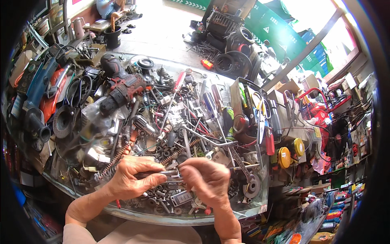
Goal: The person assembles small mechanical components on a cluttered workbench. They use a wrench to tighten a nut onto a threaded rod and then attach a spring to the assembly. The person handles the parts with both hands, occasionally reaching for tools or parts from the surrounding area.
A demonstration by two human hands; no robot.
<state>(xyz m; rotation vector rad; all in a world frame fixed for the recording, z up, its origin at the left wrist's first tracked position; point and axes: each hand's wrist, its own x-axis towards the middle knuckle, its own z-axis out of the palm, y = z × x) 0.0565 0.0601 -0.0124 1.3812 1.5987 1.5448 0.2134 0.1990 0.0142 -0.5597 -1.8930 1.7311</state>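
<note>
My left hand (134, 175) pinches a metal bolt (170, 173) between thumb and fingers, its end pointing right, above the littered tabletop. Close to that end is my right hand (208, 179), its fingers curled together and partly smeared by motion. Whatever the right fingers hold, if anything, is too small to make out. Beneath and around both hands lie loose nuts, washers and screws, along with a coil spring (113, 164) left of the left hand. A combination wrench (240, 163) lies to the right of the right hand.
A red-and-black cordless drill (124, 90) and a blue angle grinder (38, 89) lie at the left. At the right, a metal tin (239, 122) holds scissors (258, 106) and other tools. Yellow round tins (284, 157) stand beyond the table's right edge. A person (107, 8) sits far back.
</note>
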